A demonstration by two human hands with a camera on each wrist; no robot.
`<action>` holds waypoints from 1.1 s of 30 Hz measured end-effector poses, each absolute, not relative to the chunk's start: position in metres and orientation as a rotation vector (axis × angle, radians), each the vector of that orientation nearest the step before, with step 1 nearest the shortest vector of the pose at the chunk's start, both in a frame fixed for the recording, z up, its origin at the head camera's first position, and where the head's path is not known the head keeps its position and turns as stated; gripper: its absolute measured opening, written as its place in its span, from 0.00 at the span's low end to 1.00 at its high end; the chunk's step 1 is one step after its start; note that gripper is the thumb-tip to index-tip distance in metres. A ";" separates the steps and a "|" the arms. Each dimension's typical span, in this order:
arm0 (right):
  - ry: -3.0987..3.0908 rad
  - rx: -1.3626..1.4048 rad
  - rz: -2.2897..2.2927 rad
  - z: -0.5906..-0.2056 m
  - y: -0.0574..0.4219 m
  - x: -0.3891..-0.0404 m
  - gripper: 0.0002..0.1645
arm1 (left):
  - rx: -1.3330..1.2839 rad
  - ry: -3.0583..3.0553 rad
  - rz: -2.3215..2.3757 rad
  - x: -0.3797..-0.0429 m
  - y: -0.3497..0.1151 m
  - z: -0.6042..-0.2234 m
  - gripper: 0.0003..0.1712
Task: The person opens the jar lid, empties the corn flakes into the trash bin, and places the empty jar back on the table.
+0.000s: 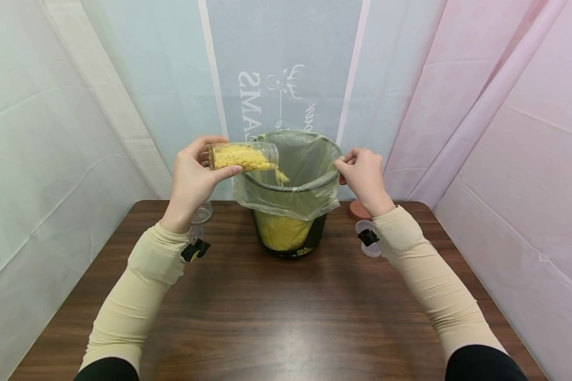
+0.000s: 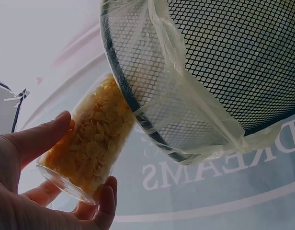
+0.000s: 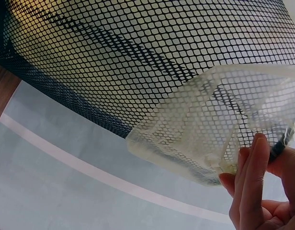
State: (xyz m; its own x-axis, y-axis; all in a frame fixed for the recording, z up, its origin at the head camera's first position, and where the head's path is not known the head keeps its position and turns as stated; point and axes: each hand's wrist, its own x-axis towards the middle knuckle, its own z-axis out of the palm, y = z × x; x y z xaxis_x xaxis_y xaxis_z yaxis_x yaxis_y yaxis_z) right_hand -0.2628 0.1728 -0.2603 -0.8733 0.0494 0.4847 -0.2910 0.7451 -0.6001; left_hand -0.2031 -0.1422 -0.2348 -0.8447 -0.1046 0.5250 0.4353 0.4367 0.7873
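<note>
My left hand grips a clear plastic jar around its base end. The jar lies nearly level, its mouth over the left rim of a black mesh bin. Yellow flakes fill much of the jar, and a few spill from its mouth into the bin. A thin translucent bag lines the bin and folds down over the rim. My right hand pinches the bag at the bin's right rim, fingers outside; the right wrist view shows those fingers against the folded film. Yellow shows through the mesh low in the bin.
The bin stands toward the back of a brown wooden table. A reddish lid and clear plastic lids lie right of it, partly behind my right wrist. A clear container stands left, partly behind my left wrist. Pale curtains surround the table.
</note>
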 end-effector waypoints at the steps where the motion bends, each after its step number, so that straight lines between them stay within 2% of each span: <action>1: -2.466 0.182 0.964 -0.260 0.173 -0.263 0.09 | -0.280 -2.186 -1.407 -0.203 -0.142 -0.235 0.30; 33: -2.466 0.185 0.967 -0.260 0.172 -0.263 0.10 | -0.367 -2.155 -1.336 -0.200 -0.142 -0.234 0.31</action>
State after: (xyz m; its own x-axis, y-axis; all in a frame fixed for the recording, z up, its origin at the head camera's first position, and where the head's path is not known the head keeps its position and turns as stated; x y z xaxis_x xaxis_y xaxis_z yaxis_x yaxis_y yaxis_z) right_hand -0.2628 0.1723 -0.2595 -0.8751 0.0480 0.4816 -0.2921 0.7409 -0.6047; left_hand -0.1996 -0.1420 -0.2343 -0.7990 -0.0639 0.5979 0.5070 0.4632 0.7270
